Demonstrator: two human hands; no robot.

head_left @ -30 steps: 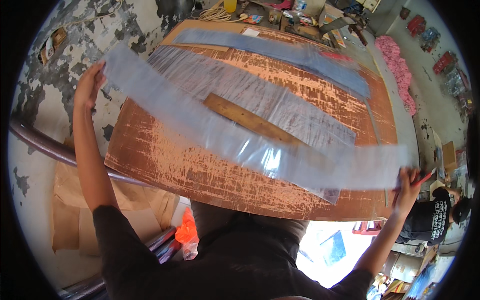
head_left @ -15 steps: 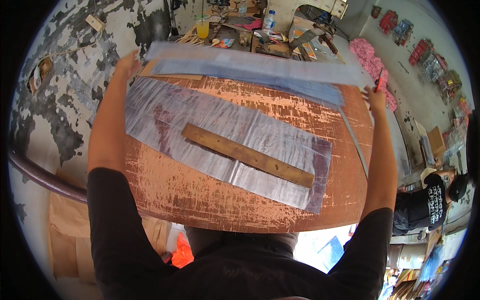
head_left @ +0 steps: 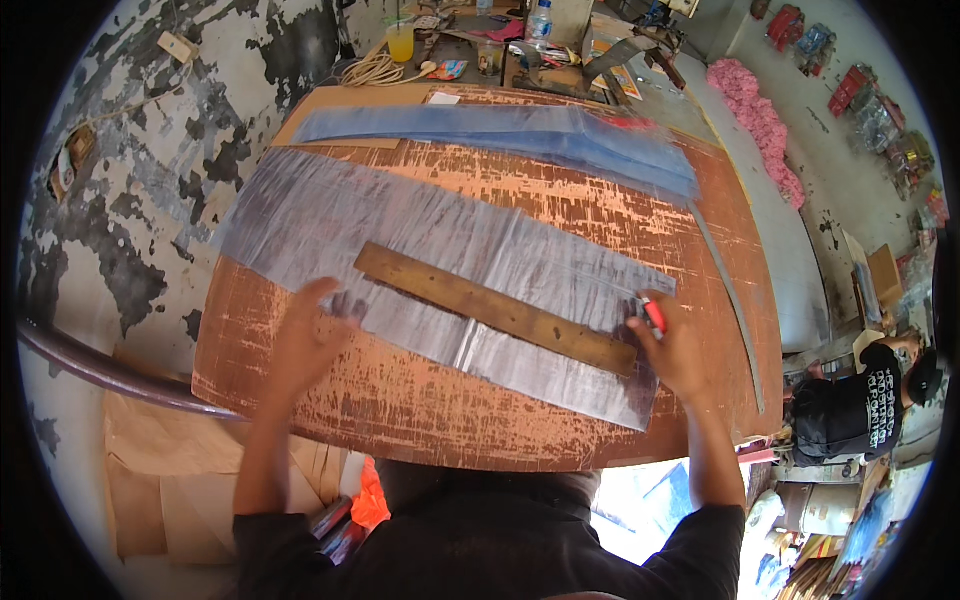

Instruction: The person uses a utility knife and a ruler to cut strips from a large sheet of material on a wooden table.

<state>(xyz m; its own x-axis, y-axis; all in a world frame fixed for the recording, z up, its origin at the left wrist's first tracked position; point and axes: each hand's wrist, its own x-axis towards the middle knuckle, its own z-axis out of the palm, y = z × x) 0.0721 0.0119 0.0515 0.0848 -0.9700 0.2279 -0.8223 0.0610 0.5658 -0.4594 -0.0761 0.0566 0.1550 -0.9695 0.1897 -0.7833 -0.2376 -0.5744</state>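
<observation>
A clear plastic sheet (head_left: pixel 430 232) lies slantwise across the brown table, its surface creased and shiny. On top of it rests a flat wooden strip (head_left: pixel 500 308), angled down to the right. My left hand (head_left: pixel 312 330) is at the near left edge of the sheet, fingers spread and holding nothing. In my right hand (head_left: pixel 677 350) is a slim red tool (head_left: pixel 655 316) with a pale tip, held by the right end of the strip; its exact kind is too small to tell. Farther back lies a stack of bluish plastic sheets (head_left: pixel 500 128).
A thin metal strip (head_left: pixel 730 295) lies along the table's right side. Cardboard (head_left: pixel 350 98) sits under the stack. Behind stand a cup of yellow drink (head_left: pixel 400 42), a coil of rope (head_left: pixel 372 72) and a bottle (head_left: pixel 539 25). At the right, another person (head_left: pixel 850 400) faces away.
Both hands have come back from the far side of the table to the near sheet. The plastic sheet that was raised at the back now lies on the bluish stack. The red tool stays in my right hand.
</observation>
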